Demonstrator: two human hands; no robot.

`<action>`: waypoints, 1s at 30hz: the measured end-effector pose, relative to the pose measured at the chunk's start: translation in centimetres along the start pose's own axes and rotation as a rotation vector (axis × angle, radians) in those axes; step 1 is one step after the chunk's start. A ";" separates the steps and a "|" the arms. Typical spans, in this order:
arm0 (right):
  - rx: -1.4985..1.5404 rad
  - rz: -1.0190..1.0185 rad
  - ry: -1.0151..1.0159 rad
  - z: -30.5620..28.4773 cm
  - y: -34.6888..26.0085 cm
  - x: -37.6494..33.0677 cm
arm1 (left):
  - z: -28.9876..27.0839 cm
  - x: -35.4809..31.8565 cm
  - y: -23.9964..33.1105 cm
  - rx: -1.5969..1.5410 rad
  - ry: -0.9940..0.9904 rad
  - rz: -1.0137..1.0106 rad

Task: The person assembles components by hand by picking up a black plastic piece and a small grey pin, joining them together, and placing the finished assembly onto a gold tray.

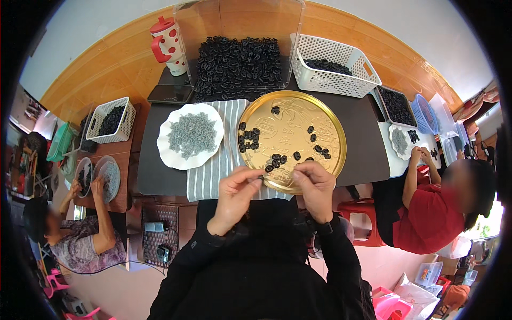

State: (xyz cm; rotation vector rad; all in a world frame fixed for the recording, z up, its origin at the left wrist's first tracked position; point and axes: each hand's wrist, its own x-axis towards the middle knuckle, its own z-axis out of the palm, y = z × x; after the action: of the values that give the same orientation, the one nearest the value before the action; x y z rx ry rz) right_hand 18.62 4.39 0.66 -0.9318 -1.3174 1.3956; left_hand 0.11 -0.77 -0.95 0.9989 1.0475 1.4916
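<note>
My left hand is closed in a pinch at the near edge of a round gold tray. A small dark piece seems to show at its fingertips, but its kind is unclear. My right hand also pinches, over the tray's near right; what it holds is too small to name. Small black oval pieces with holes lie scattered on the tray, several grouped at its left. Left of the tray, a white scalloped plate bears a heap of small grey pieces. A grey striped cloth lies beneath.
Behind the tray stand a clear bin of black pieces and a white perforated basket. A red-lidded cup and a dark phone sit at the back left. People work at left and right.
</note>
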 end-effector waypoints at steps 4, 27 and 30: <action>-0.107 -0.095 0.106 -2.4 0.4 -0.1 | -3.5 0.9 0.4 0.551 0.040 0.163; -0.063 -0.182 0.249 -4.0 0.4 -2.5 | 8.1 6.9 -0.6 1.336 -0.362 0.442; -0.033 -0.158 0.241 -4.4 0.4 -2.9 | 8.5 7.0 -1.1 1.374 -0.411 0.449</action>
State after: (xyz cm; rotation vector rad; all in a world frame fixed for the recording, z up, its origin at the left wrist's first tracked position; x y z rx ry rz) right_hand 23.45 2.74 -0.51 -0.9639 -1.2068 1.1073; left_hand 7.50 7.29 0.86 2.4818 1.5812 0.6244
